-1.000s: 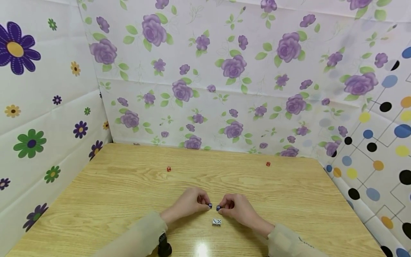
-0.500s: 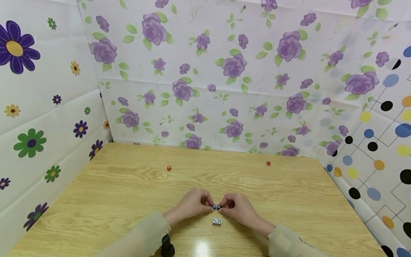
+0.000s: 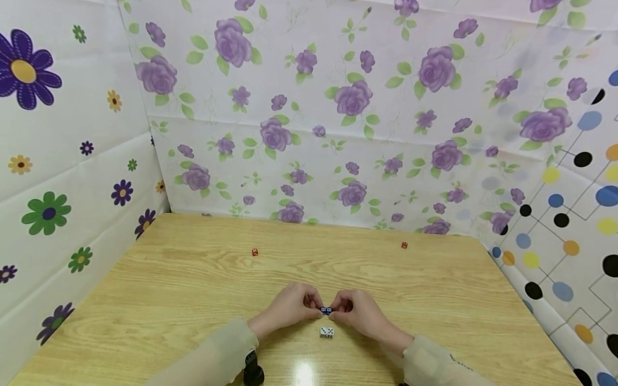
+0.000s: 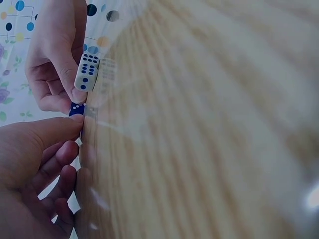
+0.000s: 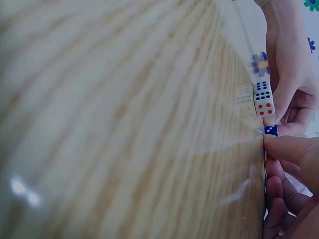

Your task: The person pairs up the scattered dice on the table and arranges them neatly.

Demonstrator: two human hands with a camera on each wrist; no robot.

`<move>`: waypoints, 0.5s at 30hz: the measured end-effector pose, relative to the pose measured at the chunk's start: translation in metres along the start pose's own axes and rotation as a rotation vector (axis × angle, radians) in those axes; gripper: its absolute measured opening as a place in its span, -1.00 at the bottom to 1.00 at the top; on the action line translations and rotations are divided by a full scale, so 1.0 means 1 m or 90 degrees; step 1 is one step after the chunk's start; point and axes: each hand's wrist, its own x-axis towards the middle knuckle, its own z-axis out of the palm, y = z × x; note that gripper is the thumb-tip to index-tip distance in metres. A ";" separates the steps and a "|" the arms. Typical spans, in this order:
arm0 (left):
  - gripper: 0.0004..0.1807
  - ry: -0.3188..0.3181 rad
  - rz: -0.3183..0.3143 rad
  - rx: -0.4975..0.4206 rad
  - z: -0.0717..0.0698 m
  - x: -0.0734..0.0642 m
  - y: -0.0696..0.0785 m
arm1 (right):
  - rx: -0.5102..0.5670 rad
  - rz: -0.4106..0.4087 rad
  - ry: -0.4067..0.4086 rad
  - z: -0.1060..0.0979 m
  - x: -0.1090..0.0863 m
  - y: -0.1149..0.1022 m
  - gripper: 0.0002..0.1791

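Two dark blue dice with white pips sit side by side at the middle of the table. My left hand (image 3: pixel 293 303) pinches the left blue die (image 3: pixel 323 310) between thumb and fingertip. From the other side, my right hand (image 3: pixel 359 313) pinches the right blue die (image 3: pixel 329 310). In the head view the two blue dice meet face to face. Just nearer to me lie two white dice, a left white die (image 3: pixel 323 332) and a right white die (image 3: pixel 330 332), set against each other. The wrist views show the blue dice partly hidden behind thumbs.
Farther back on the wooden table (image 3: pixel 203 279) lie a red die (image 3: pixel 255 252) on the left and another red die (image 3: pixel 404 245) on the right. Flowered cloth (image 3: pixel 314 161) hangs behind the table's far edge. A black device (image 3: pixel 252 370) is strapped at the left wrist.
My left hand has moved right with its blue die, closing the gap to the other blue die. My right hand stays nearly in place. White and red dice have not moved.
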 end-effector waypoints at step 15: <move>-0.91 0.008 0.008 0.013 0.000 0.000 0.002 | -0.001 -0.014 -0.006 0.000 0.001 0.002 -0.93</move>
